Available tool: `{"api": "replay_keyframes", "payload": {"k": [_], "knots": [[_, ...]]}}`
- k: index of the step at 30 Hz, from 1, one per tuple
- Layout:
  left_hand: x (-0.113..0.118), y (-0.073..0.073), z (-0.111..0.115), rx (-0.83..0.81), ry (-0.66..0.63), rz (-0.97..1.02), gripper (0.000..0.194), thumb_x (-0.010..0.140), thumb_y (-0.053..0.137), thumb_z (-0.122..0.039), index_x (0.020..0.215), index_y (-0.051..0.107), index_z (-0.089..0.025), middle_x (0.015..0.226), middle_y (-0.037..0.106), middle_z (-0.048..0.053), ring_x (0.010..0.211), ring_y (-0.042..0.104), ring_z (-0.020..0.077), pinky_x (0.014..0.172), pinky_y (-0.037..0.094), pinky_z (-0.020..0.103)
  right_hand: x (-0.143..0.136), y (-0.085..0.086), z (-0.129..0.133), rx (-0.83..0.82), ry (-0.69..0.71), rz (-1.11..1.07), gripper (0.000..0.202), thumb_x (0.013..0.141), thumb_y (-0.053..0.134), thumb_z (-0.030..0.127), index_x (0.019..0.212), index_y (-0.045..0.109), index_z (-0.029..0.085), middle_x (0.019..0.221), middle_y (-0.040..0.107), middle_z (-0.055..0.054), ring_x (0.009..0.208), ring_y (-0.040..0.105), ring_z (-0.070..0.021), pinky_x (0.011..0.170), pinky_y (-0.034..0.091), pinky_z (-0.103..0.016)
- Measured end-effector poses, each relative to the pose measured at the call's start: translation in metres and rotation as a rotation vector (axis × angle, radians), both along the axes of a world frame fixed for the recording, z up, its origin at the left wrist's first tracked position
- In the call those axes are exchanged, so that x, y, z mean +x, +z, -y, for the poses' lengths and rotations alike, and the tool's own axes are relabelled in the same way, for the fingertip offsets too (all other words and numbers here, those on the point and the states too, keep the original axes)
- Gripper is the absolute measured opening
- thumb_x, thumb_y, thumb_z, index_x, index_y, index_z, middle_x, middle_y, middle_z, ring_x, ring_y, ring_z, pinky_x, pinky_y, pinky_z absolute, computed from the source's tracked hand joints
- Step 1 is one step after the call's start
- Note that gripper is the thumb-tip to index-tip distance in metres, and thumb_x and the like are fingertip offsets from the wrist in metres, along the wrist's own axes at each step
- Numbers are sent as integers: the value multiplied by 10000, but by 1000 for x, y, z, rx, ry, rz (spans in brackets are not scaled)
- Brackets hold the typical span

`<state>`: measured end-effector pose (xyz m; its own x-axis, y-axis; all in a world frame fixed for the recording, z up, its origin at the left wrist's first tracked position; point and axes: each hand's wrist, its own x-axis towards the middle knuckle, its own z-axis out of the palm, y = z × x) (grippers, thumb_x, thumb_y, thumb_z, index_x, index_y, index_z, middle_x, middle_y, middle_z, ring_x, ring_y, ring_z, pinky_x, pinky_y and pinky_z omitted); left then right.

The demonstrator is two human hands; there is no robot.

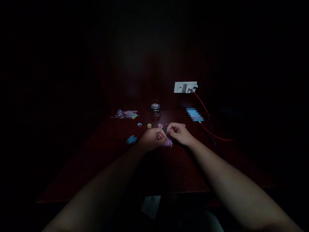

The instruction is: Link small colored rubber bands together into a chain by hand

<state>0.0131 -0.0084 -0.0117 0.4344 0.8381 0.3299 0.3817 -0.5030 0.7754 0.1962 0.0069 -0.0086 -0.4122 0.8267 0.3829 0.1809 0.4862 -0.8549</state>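
Observation:
My left hand [155, 138] and my right hand [178, 132] are close together over the dark red table [169, 170]. Both have their fingers pinched, and whatever is between the fingertips is too small to make out. Just below them lies a pile of purple bands [167, 142]. Left of my left hand is a pile of blue bands [131, 139]. Behind my hands sit small groups of light blue bands [139, 124], yellow bands [149, 125] and pink bands [160, 125]. A mixed-colour heap [126, 114] lies at the back left.
A clear lidded jar [155, 110] stands at the back middle. On the right, a phone [194, 114] with a blurred screen is joined by a red cable [205, 129] to a charger in a wall socket [179, 87]. A pale sheet [151, 206] shows below the front edge.

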Motion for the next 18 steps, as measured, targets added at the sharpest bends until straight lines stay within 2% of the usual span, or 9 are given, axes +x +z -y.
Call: {"api": "replay_keyframes", "payload": {"k": [10,13,18], "knots": [[-1,4,6,-22,-36,-37,206,743,619,-356,724,642,-152,619,613,1,535,506,93,490,395,195,3,1,0,-68,53,56,133,713,610,260,710,587,129,538,479,46,474,366,-61,461,260,-194],[-3,8,5,15,-1,-53,250,795,551,-363,679,635,-158,571,597,-7,510,496,98,471,364,201,4,2,-1,-64,40,81,105,700,600,231,712,594,127,540,478,48,472,367,-57,458,256,-192],[-8,13,1,111,91,-63,304,853,456,-320,696,664,-163,634,661,5,592,575,120,550,401,221,5,-1,-1,-91,26,159,69,676,588,195,696,583,128,582,533,24,504,441,-72,491,328,-204]]}}
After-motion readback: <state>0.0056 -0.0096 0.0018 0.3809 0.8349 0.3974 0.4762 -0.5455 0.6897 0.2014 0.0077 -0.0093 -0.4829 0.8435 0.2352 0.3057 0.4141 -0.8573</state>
